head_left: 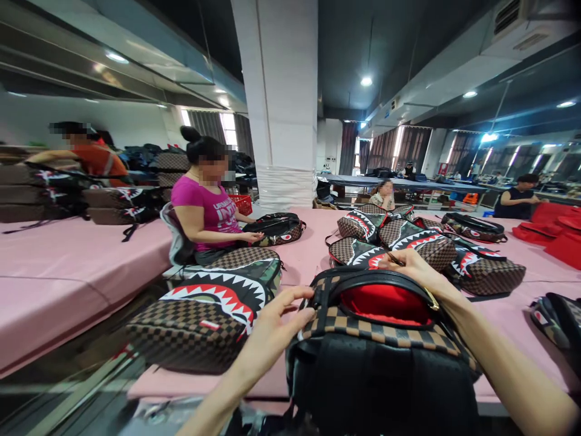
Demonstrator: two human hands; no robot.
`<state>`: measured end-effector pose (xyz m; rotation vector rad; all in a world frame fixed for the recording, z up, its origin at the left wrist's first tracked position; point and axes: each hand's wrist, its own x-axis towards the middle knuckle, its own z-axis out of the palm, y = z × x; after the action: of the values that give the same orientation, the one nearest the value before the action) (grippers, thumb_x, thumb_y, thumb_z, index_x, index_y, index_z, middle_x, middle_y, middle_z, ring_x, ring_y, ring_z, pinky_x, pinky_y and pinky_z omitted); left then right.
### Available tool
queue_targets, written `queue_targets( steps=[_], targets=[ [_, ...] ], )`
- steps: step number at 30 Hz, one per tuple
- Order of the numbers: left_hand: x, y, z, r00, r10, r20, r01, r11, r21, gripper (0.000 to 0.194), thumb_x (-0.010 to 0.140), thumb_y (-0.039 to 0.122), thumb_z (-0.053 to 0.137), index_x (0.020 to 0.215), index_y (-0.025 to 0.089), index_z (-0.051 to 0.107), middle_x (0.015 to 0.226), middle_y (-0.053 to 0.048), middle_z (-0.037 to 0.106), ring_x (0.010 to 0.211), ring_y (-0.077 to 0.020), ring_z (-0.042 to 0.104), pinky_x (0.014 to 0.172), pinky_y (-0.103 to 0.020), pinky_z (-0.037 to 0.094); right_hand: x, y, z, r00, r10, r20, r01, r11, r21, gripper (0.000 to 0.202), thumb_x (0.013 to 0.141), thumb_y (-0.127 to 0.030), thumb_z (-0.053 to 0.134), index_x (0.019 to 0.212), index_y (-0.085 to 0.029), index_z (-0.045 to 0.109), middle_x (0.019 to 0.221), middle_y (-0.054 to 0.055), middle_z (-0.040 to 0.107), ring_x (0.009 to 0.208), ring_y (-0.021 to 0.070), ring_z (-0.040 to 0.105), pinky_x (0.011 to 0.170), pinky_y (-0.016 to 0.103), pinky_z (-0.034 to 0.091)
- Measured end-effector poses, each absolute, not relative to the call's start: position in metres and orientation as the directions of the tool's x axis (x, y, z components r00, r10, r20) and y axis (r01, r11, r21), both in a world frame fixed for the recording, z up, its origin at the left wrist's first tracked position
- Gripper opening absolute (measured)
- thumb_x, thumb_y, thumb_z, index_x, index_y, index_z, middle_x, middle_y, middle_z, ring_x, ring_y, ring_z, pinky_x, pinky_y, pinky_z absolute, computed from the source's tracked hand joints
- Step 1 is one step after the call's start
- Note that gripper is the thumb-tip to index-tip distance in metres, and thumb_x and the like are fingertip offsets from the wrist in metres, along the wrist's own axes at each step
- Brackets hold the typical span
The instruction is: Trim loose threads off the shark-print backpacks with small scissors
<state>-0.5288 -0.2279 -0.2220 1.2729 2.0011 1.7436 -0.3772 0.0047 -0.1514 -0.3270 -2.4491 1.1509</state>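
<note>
A checkered brown backpack (pixel 363 330) stands right in front of me with its black back panel facing me. Its top is unzipped, showing a red lining (pixel 385 303), and a gold-coloured zip pull (pixel 431 299) lies at the opening's right end. With thumb and fingers, my left hand (pixel 282 315) grips the bag's upper left edge. My right hand (pixel 415 272) is curled at the far right side of the opening. A thin dark piece pokes out from its fingers; what it is I cannot make out.
A shark-mouth backpack (pixel 200 315) lies to my left, and several more (pixel 417 242) are piled ahead on the pink table (pixel 313 227). A person in a magenta shirt (pixel 206 209) sits at front left by another backpack (pixel 281 229). Red bags (pixel 563 236) lie at right. Behind stands a white pillar (pixel 281 103).
</note>
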Motion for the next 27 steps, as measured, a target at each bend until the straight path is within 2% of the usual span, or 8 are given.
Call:
queue_targets(
  steps=[3,7,9,12,15,17,21,27],
  targets=[
    [-0.526,-0.219,-0.246,-0.621,0.698,0.355,0.382,-0.126,0.916,0.042,0.076,0.036,0.056,0.114,0.02,0.055,0.117,-0.009,0.06,0.105,-0.0222,0.056,0.092,-0.037,0.043,-0.373,0.003,-0.148,-0.873,0.405,0.272,0.052,0.631,-0.774,0.039,0.066,-0.052,0.063,0.062,-0.013,0.065,0.059,0.002,0.06,0.058,0.0141,0.053,0.055,0.025,0.041],
    [-0.523,-0.213,-0.247,-0.574,0.71,0.408,0.418,-0.174,0.892,0.04,0.078,0.036,0.054,0.114,0.02,0.056,0.122,-0.009,0.055,0.116,-0.0222,0.048,0.1,-0.039,0.035,-0.362,0.006,-0.143,-0.919,0.313,0.238,0.019,0.64,-0.768,0.038,0.068,-0.053,0.063,0.073,-0.016,0.071,0.073,0.005,0.068,0.073,0.0189,0.06,0.068,0.028,0.046],
    [-0.523,-0.214,-0.245,-0.54,0.718,0.44,0.446,-0.198,0.873,0.035,0.078,0.034,0.054,0.11,0.02,0.059,0.121,-0.008,0.055,0.115,-0.0216,0.047,0.101,-0.038,0.035,-0.357,0.01,-0.139,-0.959,0.233,0.163,0.022,0.632,-0.775,0.042,0.067,-0.057,0.062,0.073,-0.017,0.072,0.072,0.006,0.069,0.07,0.0182,0.061,0.066,0.027,0.047],
    [-0.52,-0.218,-0.246,-0.523,0.704,0.48,0.461,-0.241,0.854,0.033,0.079,0.03,0.053,0.11,0.02,0.059,0.12,-0.008,0.055,0.115,-0.0207,0.047,0.1,-0.037,0.036,-0.352,0.009,-0.133,-0.994,0.103,-0.037,0.093,0.615,-0.783,0.054,0.069,-0.066,0.054,0.067,-0.016,0.072,0.062,0.006,0.067,0.058,0.0162,0.058,0.059,0.026,0.047],
    [-0.516,-0.221,-0.249,-0.52,0.673,0.527,0.484,-0.276,0.83,0.03,0.079,0.026,0.053,0.107,0.021,0.061,0.116,-0.007,0.057,0.112,-0.02,0.05,0.098,-0.036,0.038,-0.353,-0.002,-0.127,-0.98,0.038,-0.193,0.179,0.587,-0.79,0.054,0.075,-0.064,0.049,0.069,-0.015,0.071,0.062,0.005,0.067,0.058,0.0148,0.059,0.061,0.025,0.047],
    [-0.514,-0.223,-0.25,-0.515,0.642,0.568,0.519,-0.294,0.803,0.027,0.079,0.024,0.052,0.104,0.021,0.062,0.112,-0.006,0.059,0.108,-0.0193,0.052,0.096,-0.034,0.041,-0.354,-0.012,-0.125,-0.973,0.078,-0.217,0.222,0.569,-0.792,0.048,0.077,-0.058,0.051,0.069,-0.014,0.07,0.063,0.004,0.067,0.058,0.0138,0.059,0.06,0.024,0.047],
    [-0.513,-0.227,-0.248,-0.466,0.588,0.661,0.628,-0.307,0.715,0.025,0.084,0.026,0.047,0.103,0.021,0.062,0.106,-0.006,0.063,0.102,-0.0184,0.056,0.09,-0.031,0.044,-0.352,-0.028,-0.125,-0.954,0.244,-0.177,0.281,0.507,-0.815,0.039,0.073,-0.052,0.059,0.064,-0.015,0.067,0.062,0.004,0.066,0.057,0.0154,0.059,0.056,0.026,0.046],
    [-0.518,-0.231,-0.237,-0.324,0.579,0.748,0.72,-0.363,0.592,0.025,0.088,0.034,0.044,0.1,0.02,0.062,0.096,-0.006,0.066,0.089,-0.0168,0.059,0.078,-0.028,0.046,-0.341,-0.04,-0.127,-0.926,0.323,-0.196,0.341,0.494,-0.8,0.042,0.068,-0.056,0.059,0.061,-0.015,0.066,0.061,0.005,0.065,0.057,0.0161,0.058,0.057,0.027,0.045]
  ],
)
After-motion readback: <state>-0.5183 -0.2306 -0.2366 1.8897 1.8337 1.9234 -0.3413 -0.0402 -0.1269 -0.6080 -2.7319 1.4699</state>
